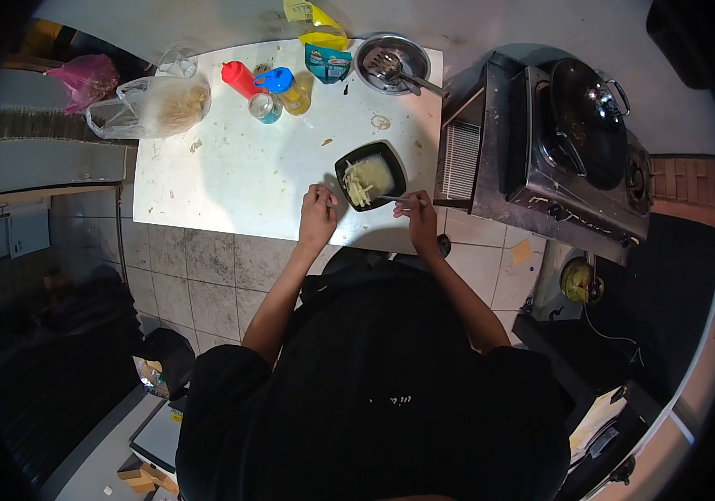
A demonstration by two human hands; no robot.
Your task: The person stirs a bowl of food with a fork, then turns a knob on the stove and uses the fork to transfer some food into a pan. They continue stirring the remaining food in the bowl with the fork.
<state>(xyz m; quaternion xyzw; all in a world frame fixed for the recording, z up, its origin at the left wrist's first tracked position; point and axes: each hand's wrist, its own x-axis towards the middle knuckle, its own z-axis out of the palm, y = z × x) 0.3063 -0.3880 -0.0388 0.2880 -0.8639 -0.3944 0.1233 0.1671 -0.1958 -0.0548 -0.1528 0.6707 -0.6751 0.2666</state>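
A black square bowl (399, 173) rests near the front edge of the white table, holding pale strips (361, 185) like noodles or cut potato in cloudy liquid. My right hand (421, 220) is at the bowl's front right corner, its fingers pinched round a thin metal utensil (392, 199) whose far end reaches over the rim into the food. Left of the bowl, my left hand (317, 219) lies at the table with its fingers curled in, fingertips close to the bowl's side. Nothing shows in that hand.
A red squeeze bottle (239, 78), a blue-lidded jug (292, 93) and a small jar (265, 108) stand on the table (240, 184). Behind are a teal pouch (327, 63) and a steel basin (366, 60) with ladles. On the right, a wok (583, 125) sits on a stove.
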